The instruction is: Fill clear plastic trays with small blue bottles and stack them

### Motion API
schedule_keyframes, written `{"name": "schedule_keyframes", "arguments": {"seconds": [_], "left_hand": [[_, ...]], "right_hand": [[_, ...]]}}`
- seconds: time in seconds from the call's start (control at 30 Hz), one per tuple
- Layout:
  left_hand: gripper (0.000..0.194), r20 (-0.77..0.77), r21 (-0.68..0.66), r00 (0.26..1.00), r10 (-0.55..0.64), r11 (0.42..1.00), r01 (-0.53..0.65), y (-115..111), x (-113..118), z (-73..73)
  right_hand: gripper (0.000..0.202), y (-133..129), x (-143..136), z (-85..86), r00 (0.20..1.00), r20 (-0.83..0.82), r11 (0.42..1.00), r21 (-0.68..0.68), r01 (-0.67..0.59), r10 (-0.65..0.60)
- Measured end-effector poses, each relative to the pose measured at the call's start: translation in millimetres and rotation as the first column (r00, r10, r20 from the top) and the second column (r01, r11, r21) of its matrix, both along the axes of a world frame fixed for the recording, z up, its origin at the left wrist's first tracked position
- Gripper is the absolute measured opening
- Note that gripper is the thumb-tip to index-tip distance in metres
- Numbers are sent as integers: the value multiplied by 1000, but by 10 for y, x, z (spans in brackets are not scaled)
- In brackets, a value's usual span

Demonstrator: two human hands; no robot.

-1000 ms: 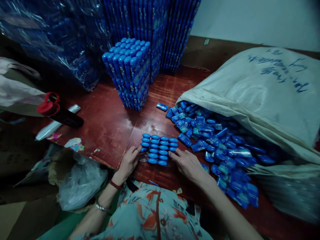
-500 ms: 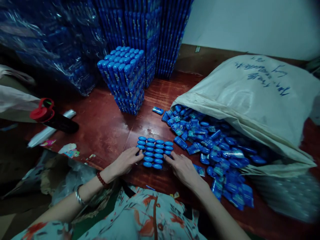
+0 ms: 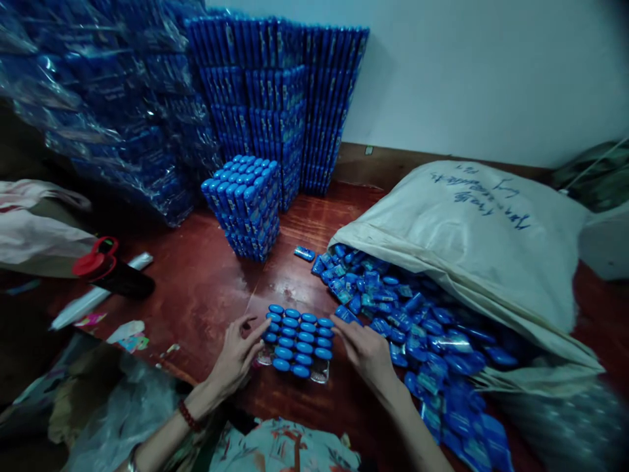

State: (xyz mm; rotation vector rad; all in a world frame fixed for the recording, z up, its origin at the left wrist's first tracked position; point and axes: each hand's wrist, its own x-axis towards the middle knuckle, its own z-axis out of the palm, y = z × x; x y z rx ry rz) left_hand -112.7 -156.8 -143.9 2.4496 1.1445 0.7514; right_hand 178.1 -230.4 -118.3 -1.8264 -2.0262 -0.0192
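A small block of blue packs (image 3: 299,337) stands in four columns on the red-brown table (image 3: 196,262), close to my body. My left hand (image 3: 240,347) is at the block's left side, fingers apart, with the index fingertip by the upper left packs. At the right side, my right hand (image 3: 361,344) has its fingers stretched toward the upper right pack, holding nothing. Clear packaging shows under the front corners of the block. Loose blue packs (image 3: 422,328) spill from a white sack (image 3: 457,210) on the right.
Behind the block stands a taller stack of blue packs (image 3: 246,210), with high stacks (image 3: 265,92) and plastic-wrapped bundles (image 3: 118,111) farther back. A black bottle with a red lid (image 3: 115,272) lies tilted at the left beside a white roll (image 3: 88,305).
The view has tilted up, so everything appears lower. Both hands have moved from the block's lower sides toward its far corners, and the fingers are more spread.
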Motion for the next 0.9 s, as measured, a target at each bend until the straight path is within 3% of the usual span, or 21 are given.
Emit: {"name": "schedule_keyframes", "arguments": {"seconds": [0.1,0.17,0.23,0.3,0.37,0.43,0.5,0.57,0.63,0.7,0.77,0.83,0.9], "left_hand": [[39,166,-119,986,-17,992,37,469,335,174],[33,125,-83,985,-121,988,132,863,676,240],[34,-81,-11,975,-208,978,208,1235,1055,256],[38,-316,24,916,-247,963,268,1528,1404,237],[38,-429,22,864,-265,953,303,1719,1661,205],[32,-440,1,852,-284,949,317,1821,1789,175],[27,-440,-29,846,-300,947,321,1859,1785,149],[24,-427,-64,848,-315,945,320,1851,1677,124],[21,-410,-100,852,-325,945,312,1800,1503,100],[19,-363,-115,880,-306,952,284,1696,1289,88],[19,-220,-99,943,-248,968,231,1531,1048,102],[19,-7,-76,987,-158,985,157,1306,791,148],[19,168,-85,984,-59,994,74,1032,530,221]], "right_hand": [[34,347,165,-37,959,-32,953,-119,277,-283],[37,604,195,-43,939,51,898,-277,341,-341],[45,810,176,-43,941,143,856,-391,338,-307],[51,922,155,-51,949,188,846,-433,312,-254],[50,920,174,-65,966,146,876,-408,257,-215],[43,799,243,-75,982,-18,933,-315,171,-186],[34,581,338,-79,944,-265,970,-194,146,-195],[32,305,416,-87,821,-501,961,-160,224,-274],[36,14,431,-104,633,-675,925,-252,284,-379],[37,-251,355,-128,456,-785,908,-348,235,-419],[35,-462,201,-153,355,-847,919,-363,155,-394],[29,-610,22,-175,364,-863,937,-320,140,-349],[23,-705,-122,-189,468,-828,951,-255,176,-308]]}}
